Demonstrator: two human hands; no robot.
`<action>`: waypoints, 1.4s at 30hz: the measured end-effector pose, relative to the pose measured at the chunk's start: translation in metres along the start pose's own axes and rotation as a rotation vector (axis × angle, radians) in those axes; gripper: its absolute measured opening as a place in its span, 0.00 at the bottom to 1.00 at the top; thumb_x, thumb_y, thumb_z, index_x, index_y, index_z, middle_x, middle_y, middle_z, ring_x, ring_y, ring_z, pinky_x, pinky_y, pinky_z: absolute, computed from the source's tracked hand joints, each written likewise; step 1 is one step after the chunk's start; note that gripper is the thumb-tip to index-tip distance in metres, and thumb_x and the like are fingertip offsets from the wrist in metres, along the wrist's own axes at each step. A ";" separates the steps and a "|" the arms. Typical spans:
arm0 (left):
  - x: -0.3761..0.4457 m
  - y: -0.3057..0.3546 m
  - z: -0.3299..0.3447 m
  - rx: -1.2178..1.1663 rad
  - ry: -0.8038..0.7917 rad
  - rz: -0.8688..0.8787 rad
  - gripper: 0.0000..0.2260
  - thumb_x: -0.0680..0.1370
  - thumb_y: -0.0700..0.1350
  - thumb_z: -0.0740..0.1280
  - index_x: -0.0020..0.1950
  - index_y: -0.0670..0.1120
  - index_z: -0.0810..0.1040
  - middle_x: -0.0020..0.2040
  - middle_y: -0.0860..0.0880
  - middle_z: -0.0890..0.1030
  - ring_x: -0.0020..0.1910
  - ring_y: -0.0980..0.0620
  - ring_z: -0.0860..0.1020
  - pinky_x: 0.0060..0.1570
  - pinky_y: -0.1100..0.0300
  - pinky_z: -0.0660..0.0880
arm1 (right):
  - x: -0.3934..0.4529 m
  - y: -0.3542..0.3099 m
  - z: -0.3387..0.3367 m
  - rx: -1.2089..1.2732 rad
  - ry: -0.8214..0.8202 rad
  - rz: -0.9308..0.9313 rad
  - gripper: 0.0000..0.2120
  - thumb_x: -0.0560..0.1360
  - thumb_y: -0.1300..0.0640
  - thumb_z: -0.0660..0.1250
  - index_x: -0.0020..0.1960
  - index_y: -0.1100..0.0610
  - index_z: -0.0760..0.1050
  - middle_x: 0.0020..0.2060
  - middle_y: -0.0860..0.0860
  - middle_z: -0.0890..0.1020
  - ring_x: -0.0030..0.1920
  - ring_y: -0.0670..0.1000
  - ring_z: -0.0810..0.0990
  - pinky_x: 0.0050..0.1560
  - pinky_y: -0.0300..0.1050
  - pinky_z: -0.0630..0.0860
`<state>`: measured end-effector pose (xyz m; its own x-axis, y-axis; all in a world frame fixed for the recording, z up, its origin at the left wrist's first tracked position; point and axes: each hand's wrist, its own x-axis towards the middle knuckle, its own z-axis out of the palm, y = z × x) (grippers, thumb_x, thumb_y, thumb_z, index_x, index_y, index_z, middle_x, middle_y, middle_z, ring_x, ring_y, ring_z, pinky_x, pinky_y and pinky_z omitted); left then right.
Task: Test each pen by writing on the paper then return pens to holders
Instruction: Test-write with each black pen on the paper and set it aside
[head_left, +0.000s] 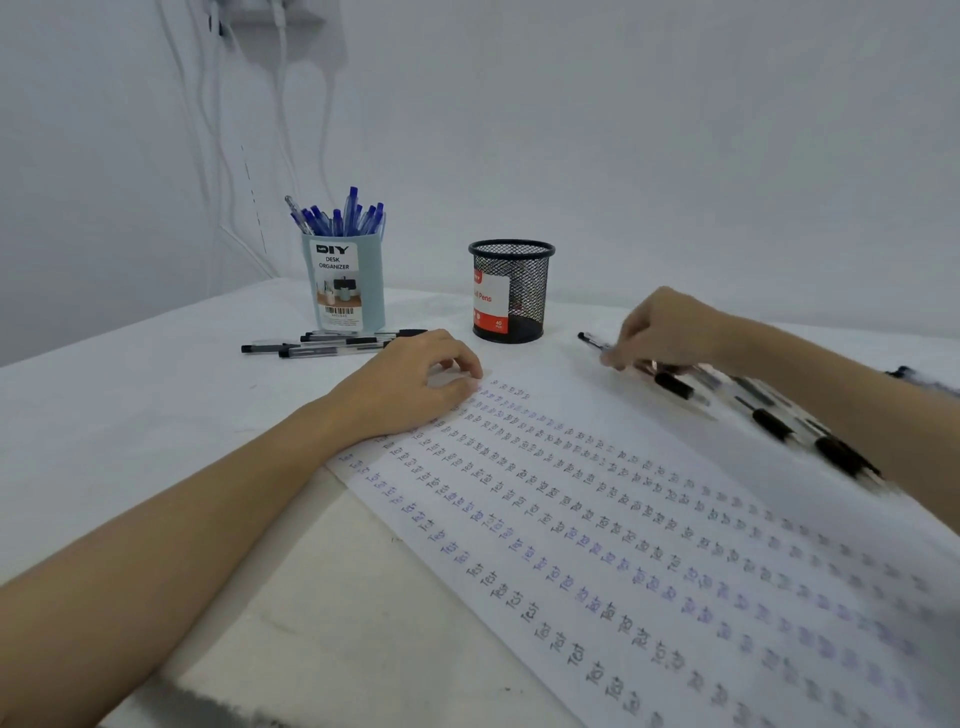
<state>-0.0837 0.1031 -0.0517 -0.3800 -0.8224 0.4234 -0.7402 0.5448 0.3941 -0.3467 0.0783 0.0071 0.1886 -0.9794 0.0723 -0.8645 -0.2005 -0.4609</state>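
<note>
A long white paper (675, 545) covered in rows of the word "Test" lies across the table. My left hand (415, 384) rests on the paper's far left corner with its fingers loosely curled. My right hand (665, 332) pinches a black-capped pen (592, 340) at the top of a row of several black pens (769, 421) lying to the right of the paper. A light blue desk organizer (349, 283) holds several blue pens (343, 215). The black mesh cup (511, 291) stands between the organizer and my right hand; I see no pen in it.
Several black pens (322, 345) lie on the table in front of the blue organizer. A white cloth (130, 395) covers the table. White cables (280, 130) hang down the wall at the back left.
</note>
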 end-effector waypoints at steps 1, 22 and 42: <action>0.000 0.001 0.000 0.007 -0.001 0.001 0.05 0.77 0.48 0.66 0.52 0.52 0.79 0.51 0.56 0.77 0.53 0.58 0.75 0.58 0.58 0.71 | -0.005 0.009 -0.003 -0.068 0.005 0.008 0.12 0.71 0.56 0.72 0.39 0.67 0.80 0.26 0.53 0.74 0.26 0.48 0.69 0.29 0.38 0.65; -0.096 -0.046 -0.079 0.142 0.145 -0.322 0.03 0.77 0.48 0.65 0.49 0.55 0.78 0.52 0.55 0.78 0.54 0.53 0.76 0.54 0.62 0.68 | -0.001 -0.108 0.018 -0.342 0.044 -0.359 0.09 0.76 0.56 0.63 0.44 0.58 0.79 0.36 0.51 0.79 0.41 0.52 0.77 0.38 0.40 0.71; -0.097 -0.058 -0.076 0.116 0.184 -0.353 0.09 0.75 0.54 0.65 0.50 0.52 0.79 0.51 0.56 0.78 0.52 0.54 0.75 0.57 0.55 0.70 | 0.040 -0.160 0.115 -0.329 0.022 -0.479 0.06 0.74 0.66 0.61 0.48 0.58 0.69 0.49 0.56 0.74 0.48 0.55 0.74 0.43 0.44 0.71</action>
<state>0.0384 0.1638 -0.0540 0.0064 -0.9067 0.4218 -0.8688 0.2038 0.4513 -0.1469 0.0740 -0.0183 0.5876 -0.7771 0.2254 -0.7852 -0.6149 -0.0730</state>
